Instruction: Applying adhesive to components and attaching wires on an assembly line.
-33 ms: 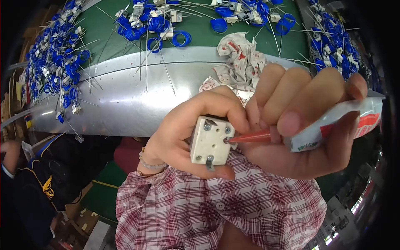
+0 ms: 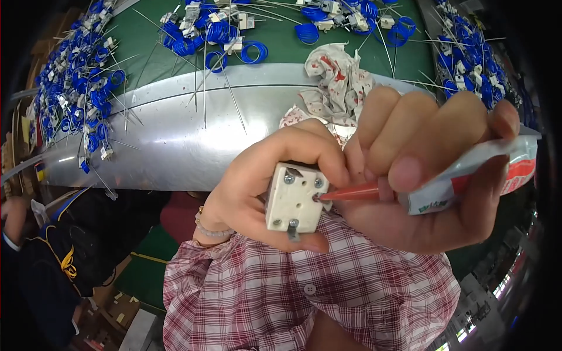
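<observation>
In my left hand (image 2: 257,175) is a small cream-coloured block (image 2: 295,199) with screws, holes and metal tabs on its face. The thumb and fingers grip it by its sides. My right hand (image 2: 433,169) is closed round a soft white and red tube (image 2: 436,196) with a long, tapered red nozzle (image 2: 357,192). The nozzle's tip meets the block at a screw hole on its right edge. Both hands are close together, in front of a red and white checked garment (image 2: 252,286).
A crumpled, red-stained white cloth (image 2: 336,82) lies beyond my hands on the metal edge (image 2: 175,128). Coiled blue parts with white blocks and thin rods pile up at left (image 2: 76,93), along the back (image 2: 219,35) and right (image 2: 474,64). Another person's hand (image 2: 14,213) shows far left.
Hardly anything differs. The block has shifted very slightly left, and the right hand's grip on the tube has moved a little, with the nozzle tip still at the same hole.
</observation>
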Demonstrator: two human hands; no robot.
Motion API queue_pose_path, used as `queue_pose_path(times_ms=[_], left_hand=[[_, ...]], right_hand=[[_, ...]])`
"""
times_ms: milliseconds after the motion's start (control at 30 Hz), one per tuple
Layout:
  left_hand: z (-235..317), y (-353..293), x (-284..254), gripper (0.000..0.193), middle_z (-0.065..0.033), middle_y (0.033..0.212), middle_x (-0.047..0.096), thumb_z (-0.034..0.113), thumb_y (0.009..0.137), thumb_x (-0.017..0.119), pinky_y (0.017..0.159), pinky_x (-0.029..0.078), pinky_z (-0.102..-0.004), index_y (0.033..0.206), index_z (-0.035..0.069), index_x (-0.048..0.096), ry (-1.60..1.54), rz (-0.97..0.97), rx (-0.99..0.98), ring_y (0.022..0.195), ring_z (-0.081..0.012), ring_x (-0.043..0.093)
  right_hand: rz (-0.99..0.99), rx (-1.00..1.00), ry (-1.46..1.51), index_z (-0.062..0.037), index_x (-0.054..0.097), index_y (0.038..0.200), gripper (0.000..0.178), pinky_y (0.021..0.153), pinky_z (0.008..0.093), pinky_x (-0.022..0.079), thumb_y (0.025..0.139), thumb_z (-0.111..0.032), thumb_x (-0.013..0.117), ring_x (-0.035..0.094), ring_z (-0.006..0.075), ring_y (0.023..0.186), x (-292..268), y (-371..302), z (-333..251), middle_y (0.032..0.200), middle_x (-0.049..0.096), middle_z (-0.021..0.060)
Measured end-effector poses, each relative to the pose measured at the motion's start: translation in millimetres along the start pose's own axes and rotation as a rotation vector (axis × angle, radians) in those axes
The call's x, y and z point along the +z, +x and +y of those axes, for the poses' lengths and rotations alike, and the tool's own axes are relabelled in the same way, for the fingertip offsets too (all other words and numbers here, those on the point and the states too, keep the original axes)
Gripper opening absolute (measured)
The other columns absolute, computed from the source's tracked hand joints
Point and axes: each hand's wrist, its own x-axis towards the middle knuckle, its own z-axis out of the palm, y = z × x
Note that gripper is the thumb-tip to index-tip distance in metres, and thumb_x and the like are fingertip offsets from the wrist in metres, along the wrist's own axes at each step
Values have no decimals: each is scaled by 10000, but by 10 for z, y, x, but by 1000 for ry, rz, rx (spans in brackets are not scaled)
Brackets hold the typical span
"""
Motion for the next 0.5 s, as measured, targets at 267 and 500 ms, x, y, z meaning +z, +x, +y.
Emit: queue_pose_path(times_ms=[267,500], left_hand=[[205,-147,-291,617,-138,945,528,176,617,833,703,410,-275,1061,-67,481,313,-54,-30,813,-164,508],[494,-1458,-1441,329,-38,874,548,191,799,667,661,415,-221,1042,23,524,-56,1030,241,741,-93,512]], right_hand=[[-31,180,-130,3,428,1168,385,486,286,289,931,-283,325,333,125,468,-88,-30,166,696,492,57],[581,213,-123,-41,349,590,301,445,253,213,847,-163,446,249,137,489,-909,79,182,596,322,63]])
